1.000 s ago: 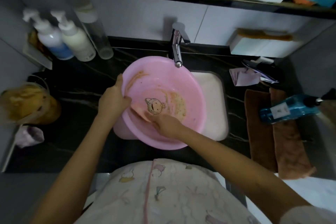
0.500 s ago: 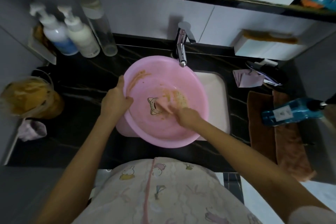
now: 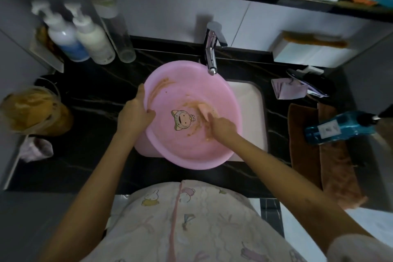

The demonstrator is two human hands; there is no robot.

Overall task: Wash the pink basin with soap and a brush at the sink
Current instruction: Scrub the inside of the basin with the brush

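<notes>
Hands apart: left hand (image 3: pixel 136 112) gripping the left rim of the pink basin (image 3: pixel 191 151), right hand (image 3: pixel 222 127) holding a pink pad (image 3: pixel 203 110) against its smeared floor. Basin tilted over the white sink (image 3: pixel 248 100), under the tap (image 3: pixel 211 57) — pump bottles (image 3: pixel 80 38) back left, blue bottle (image 3: pixel 338 127) lying on brown towels (image 3: pixel 306 149) at right.

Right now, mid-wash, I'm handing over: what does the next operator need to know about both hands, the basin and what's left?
Left hand: grips the left rim of the pink basin, holding it tilted over the sink, under the tap.
Right hand: holds a pink scrubber against the basin floor, right of the cartoon sticker.
Done: scrubbing of the floor is under way.
Left: the brown smear on the upper-left wall, residue around the scrubber, then probably a rinse.
</notes>
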